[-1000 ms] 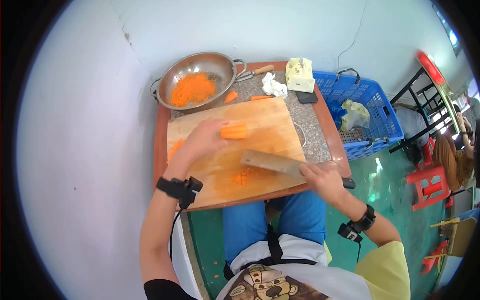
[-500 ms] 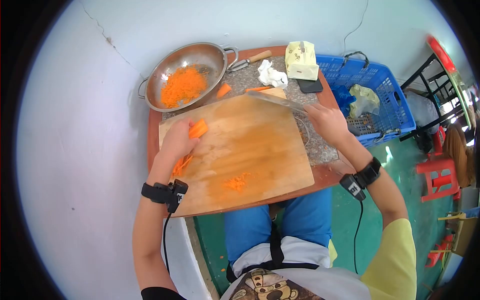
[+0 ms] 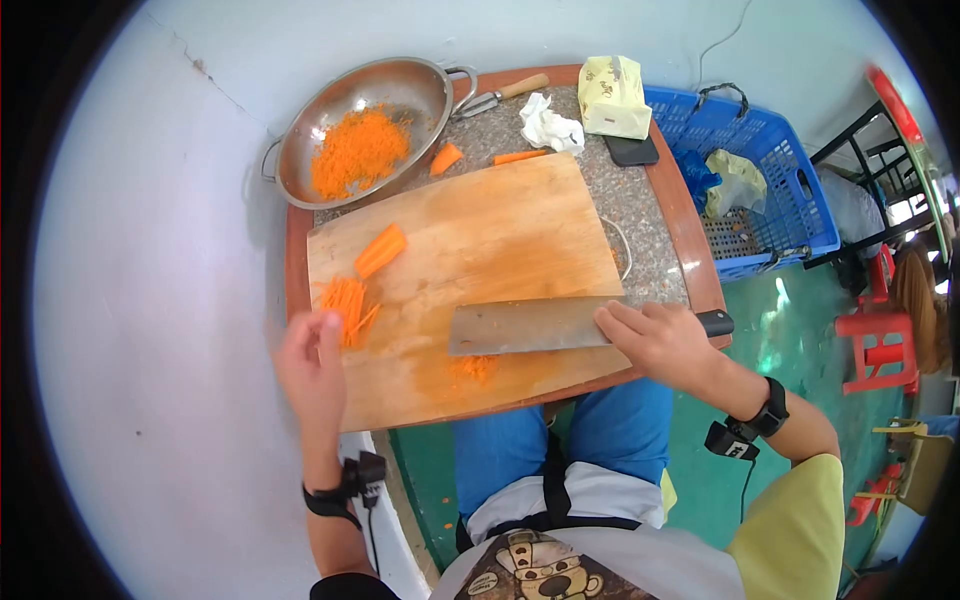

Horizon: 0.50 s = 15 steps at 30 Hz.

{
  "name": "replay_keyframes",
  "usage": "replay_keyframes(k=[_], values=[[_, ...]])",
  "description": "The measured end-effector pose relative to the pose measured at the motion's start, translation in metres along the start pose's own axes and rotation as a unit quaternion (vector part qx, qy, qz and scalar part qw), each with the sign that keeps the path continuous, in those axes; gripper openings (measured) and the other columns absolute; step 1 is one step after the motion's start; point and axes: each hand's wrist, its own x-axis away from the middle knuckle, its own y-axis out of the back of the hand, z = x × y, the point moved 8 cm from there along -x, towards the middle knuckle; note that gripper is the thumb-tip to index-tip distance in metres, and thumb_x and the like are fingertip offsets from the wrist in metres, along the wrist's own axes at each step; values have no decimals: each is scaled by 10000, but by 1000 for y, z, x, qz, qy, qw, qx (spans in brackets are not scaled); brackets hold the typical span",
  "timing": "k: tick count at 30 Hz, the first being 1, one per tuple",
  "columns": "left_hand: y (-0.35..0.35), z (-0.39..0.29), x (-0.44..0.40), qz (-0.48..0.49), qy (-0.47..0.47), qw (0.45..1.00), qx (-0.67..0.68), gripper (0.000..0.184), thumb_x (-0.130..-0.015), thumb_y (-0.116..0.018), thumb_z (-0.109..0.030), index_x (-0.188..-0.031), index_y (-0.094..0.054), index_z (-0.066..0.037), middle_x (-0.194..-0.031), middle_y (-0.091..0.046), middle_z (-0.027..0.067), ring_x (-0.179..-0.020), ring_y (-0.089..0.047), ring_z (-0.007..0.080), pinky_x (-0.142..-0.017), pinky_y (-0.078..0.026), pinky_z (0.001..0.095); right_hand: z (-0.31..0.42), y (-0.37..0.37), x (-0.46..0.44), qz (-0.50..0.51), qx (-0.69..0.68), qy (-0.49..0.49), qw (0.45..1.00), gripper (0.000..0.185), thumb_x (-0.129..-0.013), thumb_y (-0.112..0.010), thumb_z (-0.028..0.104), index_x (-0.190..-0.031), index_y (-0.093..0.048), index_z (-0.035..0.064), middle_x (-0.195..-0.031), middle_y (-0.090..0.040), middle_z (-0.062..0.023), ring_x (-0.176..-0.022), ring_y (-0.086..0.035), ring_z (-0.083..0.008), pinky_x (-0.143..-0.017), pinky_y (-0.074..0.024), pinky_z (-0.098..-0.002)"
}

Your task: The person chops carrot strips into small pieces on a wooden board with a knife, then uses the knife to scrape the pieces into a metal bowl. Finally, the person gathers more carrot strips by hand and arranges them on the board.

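My right hand is closed around a cleaver, near where the blade meets its dark handle. The wide blade lies across the front of the wooden cutting board, just above a small heap of minced carrot and partly covering it. At the board's left edge, my left hand is raised with nothing in it, thumb and fingers apart. Close to its fingertips is a pile of carrot strips. A cut carrot piece rests on the board beyond them.
Behind the board, a metal colander-like bowl holds minced carrot. Nearby are a wooden-handled tool, a crumpled tissue, a tissue pack and a phone. A blue basket stands right of the table.
My left hand has let go of the carrot piece and drawn back toward me. My right hand has brought the cleaver from the board's far edge to the minced carrot at the front.
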Motion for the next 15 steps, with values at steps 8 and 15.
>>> replay_keyframes(k=[8, 15], values=[[-1, 70, 82, -126, 32, 990, 50, 124, -871, -587, -87, -825, -607, 26, -704, -565, -1, -646, -491, 62, -587, -408, 209, -56, 6, -32, -67, -46, -95, 992, 215, -802, -530, 87, -1014, -566, 73, -780, -601, -75, -621, -612, -271, -520, -483, -370], [4, 75, 76, -179, 104, 969, 132, 142, -875, -595, -112, -835, -619, 22, -685, -551, -17, -601, -470, 33, -541, -381, 183, -74, -40, -85, -51, 37, -72, 995, 130, -813, -529, 99, -939, -557, 82, -755, -587, -63, -613, -616, -267, -512, -494, -360]])
